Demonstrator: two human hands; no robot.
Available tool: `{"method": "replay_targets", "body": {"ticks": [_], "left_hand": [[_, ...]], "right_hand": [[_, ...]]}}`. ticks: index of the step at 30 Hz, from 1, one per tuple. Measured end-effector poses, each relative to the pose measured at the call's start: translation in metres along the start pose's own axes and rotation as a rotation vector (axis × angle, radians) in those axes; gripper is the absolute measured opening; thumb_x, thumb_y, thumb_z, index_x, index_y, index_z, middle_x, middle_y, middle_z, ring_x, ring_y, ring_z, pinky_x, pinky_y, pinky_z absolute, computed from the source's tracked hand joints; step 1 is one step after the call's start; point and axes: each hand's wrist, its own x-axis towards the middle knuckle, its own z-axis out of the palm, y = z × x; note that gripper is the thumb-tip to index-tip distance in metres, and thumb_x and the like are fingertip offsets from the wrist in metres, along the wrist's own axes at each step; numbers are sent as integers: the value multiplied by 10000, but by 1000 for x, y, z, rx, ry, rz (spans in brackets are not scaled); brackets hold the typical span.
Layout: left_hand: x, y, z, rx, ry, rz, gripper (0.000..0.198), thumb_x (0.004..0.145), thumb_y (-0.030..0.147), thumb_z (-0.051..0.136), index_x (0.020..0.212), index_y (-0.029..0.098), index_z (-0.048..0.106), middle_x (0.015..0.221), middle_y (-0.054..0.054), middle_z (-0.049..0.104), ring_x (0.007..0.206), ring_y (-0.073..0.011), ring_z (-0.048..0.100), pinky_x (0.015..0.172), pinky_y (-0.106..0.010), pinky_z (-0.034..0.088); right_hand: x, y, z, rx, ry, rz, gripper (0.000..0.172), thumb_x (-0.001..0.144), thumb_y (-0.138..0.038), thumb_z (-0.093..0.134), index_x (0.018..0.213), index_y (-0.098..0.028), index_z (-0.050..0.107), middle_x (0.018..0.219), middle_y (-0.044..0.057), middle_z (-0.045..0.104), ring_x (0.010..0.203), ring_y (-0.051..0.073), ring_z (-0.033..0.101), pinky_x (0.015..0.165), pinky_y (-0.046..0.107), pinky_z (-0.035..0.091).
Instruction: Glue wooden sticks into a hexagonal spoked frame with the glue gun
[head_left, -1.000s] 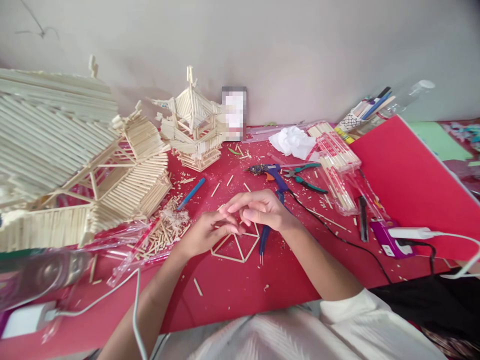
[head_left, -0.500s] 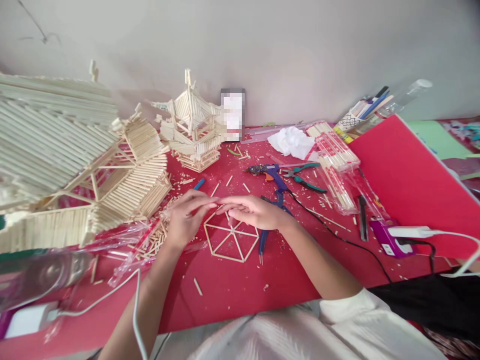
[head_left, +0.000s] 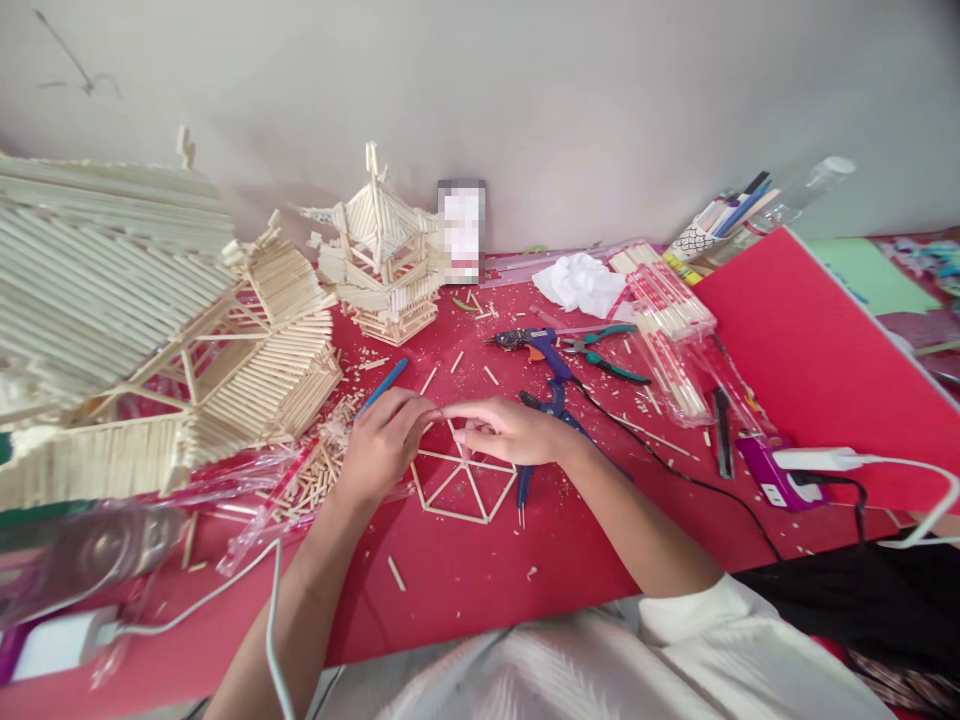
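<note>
My left hand point(head_left: 386, 435) is closed, thumb and fingers pinched at the tip of my right index finger. Anything tiny between them is too small to make out. My right hand point(head_left: 510, 428) has its index finger stretched out to the left and its other fingers loosely curled, with no object visible in it. Both hands hover over the far side of a hexagonal frame of thin wooden sticks point(head_left: 454, 515), with spokes meeting at its centre. The hands partly hide it. A blue pen-like tool point(head_left: 386, 382) lies just beyond my left hand.
Stick-built models, a large roofed one point(head_left: 105, 270) and a small pagoda point(head_left: 386, 255), stand left and behind. A glue gun point(head_left: 551, 355), green-handled pliers point(head_left: 611, 362), blue cutters point(head_left: 551, 405) and packs of sticks point(head_left: 667, 330) lie right. Cut stick pieces point(head_left: 319, 470) are heaped left.
My left fingers have curled tighter and the hand has turned slightly, uncovering more of the blue tool. My right fingers have curled in more beneath the index finger. The hexagonal frame stays put.
</note>
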Motion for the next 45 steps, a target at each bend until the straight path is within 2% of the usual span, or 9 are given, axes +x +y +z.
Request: {"method": "replay_targets", "body": {"ticks": [3,5,11,14,17,24,30,38,45], "left_hand": [[2,-3,-7,154,-103,-154,248,1078,282,486,1036,180,708,983,-78,710,880,-187,690,797,-277,526],[3,-6,-11,297,-195,-272,296,1085,314,459,1029,191,722,996,-80,717,829,-192,693,711,-274,496],[7,1,-18,523,-497,-482,311,1062,262,440,1039,196,743,1056,-105,724,771,-215,702,576,-287,433],[9,8,-21,569,-593,-489,348,1017,131,392,1072,191,731,1090,-113,725,800,-236,724,575,-296,452],[10,11,-25,575,-643,-522,383,950,48,390,1089,188,718,1076,-122,737,848,-255,739,605,-293,478],[12,9,-27,557,-650,-622,416,957,48,351,1247,137,635,1059,-144,762,920,-281,756,687,-317,513],[5,-1,-22,481,-554,-604,286,1023,138,373,1119,164,641,937,-130,771,807,-281,757,639,-327,481],[-1,-5,-18,444,-444,-535,275,1053,216,381,1096,192,651,904,-119,772,749,-265,738,599,-321,440],[-3,-10,-14,433,-400,-480,284,1076,324,377,983,205,617,855,-105,766,724,-246,733,561,-319,425]], "right_hand": [[-3,-3,-6,116,40,-70,388,1017,-278,580,1382,-185,671,1146,91,790,843,151,723,751,273,556],[-4,-2,-10,182,86,-105,342,1003,-303,609,1308,-189,713,1186,101,786,861,148,734,752,271,570],[-6,7,-19,277,321,-95,309,891,-470,774,921,-164,747,827,60,787,597,123,664,559,232,512],[-8,8,-23,194,407,-54,397,888,-538,761,756,-181,650,568,-30,636,421,88,514,437,218,355],[-10,6,-26,5,437,-49,491,982,-579,618,688,-186,598,500,-60,491,428,88,463,472,241,296],[-5,4,-22,-393,379,21,417,1006,-472,616,709,-180,598,599,-34,551,559,107,484,573,261,279],[-2,6,-18,-582,271,147,126,993,-298,666,930,-200,715,760,8,712,658,140,610,608,257,317],[-1,6,-12,-705,161,190,61,988,-246,690,949,-217,727,895,33,769,797,180,695,648,269,365],[0,10,-10,-784,173,196,36,992,-230,676,971,-213,702,961,43,772,827,186,694,655,267,358]]}}
